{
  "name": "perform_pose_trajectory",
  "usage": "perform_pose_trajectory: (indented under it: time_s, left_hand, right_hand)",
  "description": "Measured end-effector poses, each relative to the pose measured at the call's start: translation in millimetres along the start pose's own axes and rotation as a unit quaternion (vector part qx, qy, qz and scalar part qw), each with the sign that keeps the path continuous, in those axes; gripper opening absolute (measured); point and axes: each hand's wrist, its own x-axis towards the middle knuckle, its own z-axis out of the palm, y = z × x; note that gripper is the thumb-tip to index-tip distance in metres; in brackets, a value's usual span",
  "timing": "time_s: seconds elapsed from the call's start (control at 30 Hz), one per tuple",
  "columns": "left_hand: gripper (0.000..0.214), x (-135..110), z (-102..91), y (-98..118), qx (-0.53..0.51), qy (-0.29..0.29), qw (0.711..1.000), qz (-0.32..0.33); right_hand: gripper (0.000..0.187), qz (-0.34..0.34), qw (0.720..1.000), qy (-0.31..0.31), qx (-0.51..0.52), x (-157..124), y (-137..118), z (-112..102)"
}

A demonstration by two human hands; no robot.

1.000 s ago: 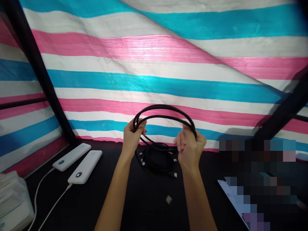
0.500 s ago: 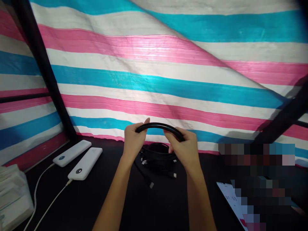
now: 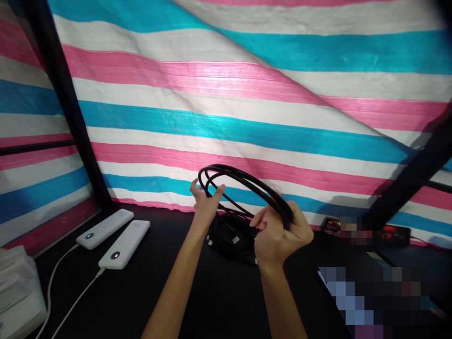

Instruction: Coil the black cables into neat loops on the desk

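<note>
A looped black cable is held up in the air, with my right hand wrapped round its strands at the right end. From that fist the loops arch to the left and fan apart. My left hand is at their left end, thumb and fingers spread, with the strands passing by the gap between them; whether it touches them I cannot tell. Behind and below the hands, a coiled pile of black cables with pale connector ends lies on the black table. My right hand partly hides that pile.
Two white power banks with white leads lie at the left, beside a white package. On the right are a partly blurred phone and a dark watch-like device. Striped sheeting and black frame poles stand behind.
My left hand has opened from its grip on the cable, and the bunched strands have spread into separate loops. My right hand has turned and moved slightly down and right, still gripping them.
</note>
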Motion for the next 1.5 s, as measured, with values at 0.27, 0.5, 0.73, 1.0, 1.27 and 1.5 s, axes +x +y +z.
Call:
perform_pose_trajectory:
  time_s: [0.27,0.5,0.73,1.0,1.27,1.5]
  left_hand:
    - [0.093,-22,2.7,17,-0.197,0.065,0.978,-0.016]
    - [0.092,-25,-5.7,30,-0.269,0.112,0.953,0.082]
    - [0.084,-20,-9.8,27,-0.311,0.12,0.937,0.107]
    - [0.072,-17,-16.3,29,-0.33,0.088,0.931,0.127]
    - [0.06,-25,-17.7,43,-0.369,0.058,0.922,0.099]
    - [0.029,-18,-16.1,40,-0.272,-0.18,0.945,-0.04]
  right_hand:
    - [0.042,-0.049,0.992,0.083,0.08,-3,0,5]
    - [0.042,0.056,0.983,0.043,0.169,0,-6,8]
    - [0.044,0.061,0.973,0.038,0.217,-6,-11,14]
    - [0.043,0.06,0.966,0.021,0.25,-11,-17,15]
    - [0.044,0.119,0.96,-0.012,0.251,-11,-12,18]
    - [0.048,0.186,0.967,-0.016,0.172,-11,11,22]
